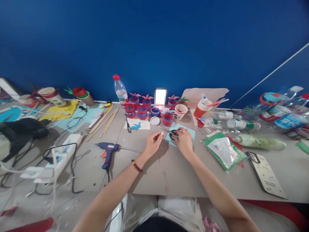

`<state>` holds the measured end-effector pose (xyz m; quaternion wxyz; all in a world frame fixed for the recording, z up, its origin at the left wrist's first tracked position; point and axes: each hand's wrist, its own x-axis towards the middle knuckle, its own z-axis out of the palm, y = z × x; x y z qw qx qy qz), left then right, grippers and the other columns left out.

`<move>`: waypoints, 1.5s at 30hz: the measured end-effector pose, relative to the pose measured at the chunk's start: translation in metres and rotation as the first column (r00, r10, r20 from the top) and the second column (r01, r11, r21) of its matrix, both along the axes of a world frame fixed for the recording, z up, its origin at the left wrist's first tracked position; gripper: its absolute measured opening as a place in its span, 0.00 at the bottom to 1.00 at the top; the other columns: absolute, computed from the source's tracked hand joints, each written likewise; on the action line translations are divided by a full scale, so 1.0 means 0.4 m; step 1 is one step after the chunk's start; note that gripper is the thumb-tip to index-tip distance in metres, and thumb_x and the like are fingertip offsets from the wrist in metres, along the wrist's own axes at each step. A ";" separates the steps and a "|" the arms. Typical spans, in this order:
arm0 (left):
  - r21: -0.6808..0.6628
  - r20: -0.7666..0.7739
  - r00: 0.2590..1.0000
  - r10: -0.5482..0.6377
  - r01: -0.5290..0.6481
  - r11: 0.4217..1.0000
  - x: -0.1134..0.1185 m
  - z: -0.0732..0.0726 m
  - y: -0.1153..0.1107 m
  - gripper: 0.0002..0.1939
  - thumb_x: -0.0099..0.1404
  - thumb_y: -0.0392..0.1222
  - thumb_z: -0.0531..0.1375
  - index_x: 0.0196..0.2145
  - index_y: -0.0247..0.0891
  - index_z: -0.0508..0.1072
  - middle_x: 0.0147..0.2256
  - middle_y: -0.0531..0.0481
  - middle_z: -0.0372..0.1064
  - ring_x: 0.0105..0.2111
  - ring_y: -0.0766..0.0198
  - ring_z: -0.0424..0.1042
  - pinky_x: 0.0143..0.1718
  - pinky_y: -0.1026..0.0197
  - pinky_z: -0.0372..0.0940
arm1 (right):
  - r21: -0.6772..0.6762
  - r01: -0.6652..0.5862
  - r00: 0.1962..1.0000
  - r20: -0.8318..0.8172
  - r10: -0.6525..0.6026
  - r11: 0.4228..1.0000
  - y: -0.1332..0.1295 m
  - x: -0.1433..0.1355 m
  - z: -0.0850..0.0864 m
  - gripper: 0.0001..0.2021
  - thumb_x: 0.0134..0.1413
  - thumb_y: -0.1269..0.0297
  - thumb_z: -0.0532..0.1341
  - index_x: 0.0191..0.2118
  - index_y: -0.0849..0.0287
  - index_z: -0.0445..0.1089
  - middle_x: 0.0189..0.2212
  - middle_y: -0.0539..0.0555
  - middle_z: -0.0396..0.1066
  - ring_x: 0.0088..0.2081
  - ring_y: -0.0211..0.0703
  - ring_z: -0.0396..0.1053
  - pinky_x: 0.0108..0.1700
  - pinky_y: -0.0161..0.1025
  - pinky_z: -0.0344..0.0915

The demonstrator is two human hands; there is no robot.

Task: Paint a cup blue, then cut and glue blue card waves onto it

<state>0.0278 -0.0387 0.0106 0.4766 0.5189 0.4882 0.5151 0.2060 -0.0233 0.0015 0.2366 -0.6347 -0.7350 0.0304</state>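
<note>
My left hand [153, 142], with a beaded bracelet on its wrist, pinches a small pale pink piece [162, 133] between its fingertips. To its right, my right hand [183, 139] has its fingers closed on the black handles of a pair of scissors [173, 132]. The scissors' blades point left toward my left hand. Beneath the scissors and my right hand lies a light blue paper sheet [191, 132]. Just behind are a round white lid [154, 120] and a small red and blue cup [167, 119].
A blue glue gun [109, 154] lies left, near wooden sticks [103, 124] and a white power strip [63, 154]. Several decorated cups and a bottle [120, 91] stand along the blue wall. Right are a green packet [222, 149], a phone [266, 174] and plastic bottles.
</note>
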 end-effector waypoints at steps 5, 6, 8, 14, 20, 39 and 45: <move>0.105 -0.077 0.994 0.073 -0.065 0.992 -0.012 0.003 -0.011 0.13 0.63 0.49 0.58 0.29 0.39 0.76 0.23 0.52 0.65 0.24 0.65 0.62 0.29 0.63 0.59 | 0.074 -0.040 0.986 -0.160 0.051 0.996 -0.015 -0.004 0.012 0.10 0.59 0.67 0.52 0.41 0.55 0.70 0.51 0.61 0.66 0.52 0.58 0.63 0.52 0.55 0.61; 0.162 -0.113 0.989 0.091 -0.072 0.984 -0.015 0.005 -0.015 0.12 0.63 0.49 0.58 0.30 0.39 0.76 0.24 0.51 0.66 0.25 0.65 0.63 0.30 0.63 0.60 | 0.081 -0.048 0.970 -0.232 0.066 0.996 -0.015 -0.003 0.013 0.10 0.60 0.66 0.51 0.41 0.55 0.69 0.51 0.61 0.66 0.51 0.57 0.64 0.52 0.54 0.62; 0.287 -0.202 0.973 0.112 -0.050 0.957 -0.022 0.009 -0.022 0.10 0.63 0.46 0.59 0.30 0.41 0.77 0.26 0.49 0.68 0.27 0.63 0.64 0.34 0.61 0.61 | 0.079 -0.050 0.911 -0.405 0.078 0.996 -0.014 0.000 0.014 0.09 0.59 0.64 0.51 0.41 0.55 0.67 0.49 0.61 0.66 0.49 0.54 0.67 0.51 0.53 0.64; 0.424 -0.365 0.926 0.092 0.078 0.902 -0.027 0.004 -0.043 0.07 0.61 0.42 0.62 0.35 0.43 0.80 0.28 0.45 0.72 0.30 0.61 0.70 0.37 0.61 0.62 | -0.147 -0.318 0.356 -0.934 -0.026 0.937 -0.021 -0.006 0.028 0.15 0.52 0.54 0.62 0.43 0.52 0.64 0.31 0.50 0.69 0.34 0.44 0.71 0.42 0.46 0.70; 0.737 -0.543 0.743 0.391 0.199 0.646 -0.022 -0.001 -0.045 0.10 0.67 0.36 0.55 0.39 0.38 0.77 0.23 0.51 0.68 0.23 0.67 0.67 0.26 0.64 0.58 | -0.147 -0.423 -0.015 -0.986 -0.169 0.894 -0.043 -0.041 0.039 0.19 0.36 0.62 0.74 0.33 0.54 0.66 0.33 0.46 0.69 0.34 0.34 0.72 0.46 0.36 0.69; 0.513 -0.469 0.861 0.198 0.084 0.854 -0.016 0.005 -0.041 0.13 0.69 0.41 0.52 0.33 0.36 0.75 0.25 0.49 0.67 0.24 0.67 0.64 0.28 0.64 0.57 | -0.008 -0.456 0.102 -0.994 0.044 0.890 -0.079 -0.065 0.047 0.20 0.47 0.54 0.69 0.38 0.52 0.58 0.54 0.53 0.60 0.45 0.43 0.73 0.52 0.48 0.69; 0.043 0.072 0.996 -0.055 0.052 0.998 -0.007 0.027 -0.026 0.17 0.64 0.53 0.58 0.29 0.37 0.74 0.17 0.56 0.58 0.18 0.70 0.59 0.24 0.65 0.57 | -0.092 -0.370 0.167 -0.985 -0.031 0.925 -0.071 -0.071 0.033 0.23 0.43 0.44 0.69 0.34 0.54 0.61 0.38 0.52 0.68 0.34 0.40 0.70 0.42 0.42 0.69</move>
